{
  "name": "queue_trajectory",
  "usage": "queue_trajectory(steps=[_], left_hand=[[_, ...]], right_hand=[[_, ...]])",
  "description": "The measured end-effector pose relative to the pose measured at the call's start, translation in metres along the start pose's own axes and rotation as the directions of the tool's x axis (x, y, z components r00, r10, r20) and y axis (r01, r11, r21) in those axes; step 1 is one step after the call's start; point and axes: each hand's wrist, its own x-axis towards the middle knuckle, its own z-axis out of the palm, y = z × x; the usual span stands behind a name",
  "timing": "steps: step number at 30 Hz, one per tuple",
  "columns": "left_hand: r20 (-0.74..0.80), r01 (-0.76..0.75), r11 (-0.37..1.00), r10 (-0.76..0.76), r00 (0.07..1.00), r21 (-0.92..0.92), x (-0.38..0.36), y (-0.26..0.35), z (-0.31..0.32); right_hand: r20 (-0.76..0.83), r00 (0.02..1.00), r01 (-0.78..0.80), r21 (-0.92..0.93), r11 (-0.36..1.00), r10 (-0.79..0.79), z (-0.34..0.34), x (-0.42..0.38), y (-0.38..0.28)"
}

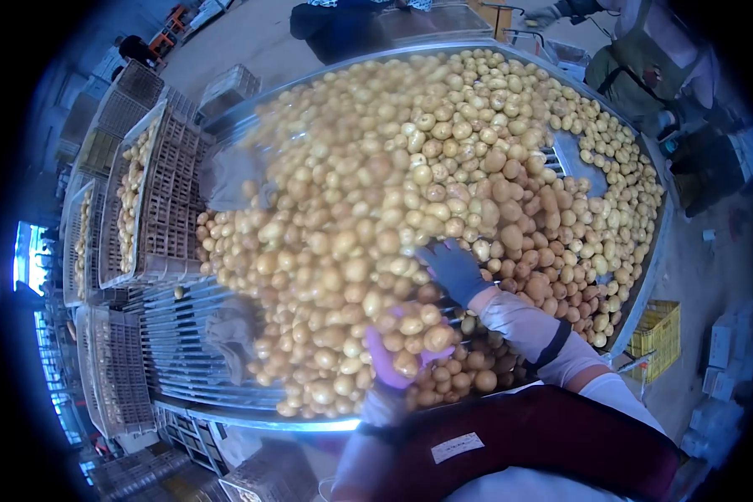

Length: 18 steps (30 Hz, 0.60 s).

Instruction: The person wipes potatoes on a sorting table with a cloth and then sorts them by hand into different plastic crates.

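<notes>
A large heap of yellow-brown potatoes spreads over a metal sorting table. My left hand, in a purple glove, is cupped around several potatoes near the front edge, with part of its fingers hidden by them. Farther right and a little higher, my right hand wears a blue-grey glove. Its fingers are stretched out over the heap, touching potatoes, and nothing is visible in its grasp. Below it, darker potatoes lie in shadow close to my apron.
Plastic crates with potatoes stand along the left, beside metal rollers. Grey cloths lie on the rollers. A yellow crate is on the floor at right. Another person stands at the far right corner.
</notes>
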Motion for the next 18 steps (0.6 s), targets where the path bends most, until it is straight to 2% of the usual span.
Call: queue_trajectory(steps=[1, 3, 5, 6, 8, 9, 12, 13, 15, 16, 18], left_hand=[[0.106, 0.163, 0.97, -0.146, 0.984, -0.18, -0.006, 0.038, 0.009], [0.308, 0.521, 0.732, -0.423, 0.852, -0.438, -0.018, 0.114, 0.026], [0.131, 0.485, 0.849, -0.468, 0.874, -0.208, -0.02, 0.101, 0.034], [0.169, 0.514, 0.82, -0.485, 0.858, -0.253, -0.023, 0.102, 0.033], [0.245, 0.569, 0.75, -0.513, 0.822, -0.339, -0.028, 0.114, 0.035], [0.196, 0.524, 0.795, -0.486, 0.852, -0.306, -0.028, 0.108, 0.035], [0.082, 0.42, 0.881, -0.412, 0.907, -0.219, -0.02, 0.077, 0.031], [0.093, 0.426, 0.875, -0.416, 0.905, -0.231, -0.019, 0.074, 0.029], [0.155, 0.48, 0.835, -0.455, 0.877, -0.268, -0.019, 0.073, 0.028], [0.188, 0.514, 0.81, -0.478, 0.858, -0.282, -0.02, 0.073, 0.028], [0.259, 0.587, 0.754, -0.528, 0.809, -0.296, -0.022, 0.074, 0.031]], right_hand=[[-0.005, 1.0, -0.004, -0.009, 1.0, 0.004, 0.001, 0.001, 0.0], [-0.014, 1.0, -0.018, -0.026, 1.0, 0.017, 0.001, 0.0, -0.003], [-0.083, 0.996, -0.022, 0.012, 1.0, 0.023, -0.004, -0.002, -0.008], [-0.119, 0.993, -0.02, 0.028, 0.999, 0.024, -0.007, -0.001, -0.009], [-0.086, 0.996, -0.022, 0.068, 0.997, 0.028, 0.002, -0.001, -0.006], [-0.071, 0.997, -0.023, 0.09, 0.996, 0.029, 0.006, 0.0, -0.004], [-0.099, 0.994, 0.084, 0.432, 0.898, -0.046, 0.006, -0.004, 0.013], [0.004, 1.0, -0.021, 0.594, 0.804, 0.023, -0.01, -0.006, 0.007], [0.247, 0.964, -0.26, 0.811, 0.524, 0.097, -0.058, -0.024, -0.015], [0.311, 0.941, -0.335, 0.914, 0.229, 0.133, -0.047, -0.04, -0.017], [0.234, 0.954, -0.242, 0.97, 0.021, 0.189, -0.063, -0.064, -0.035]])
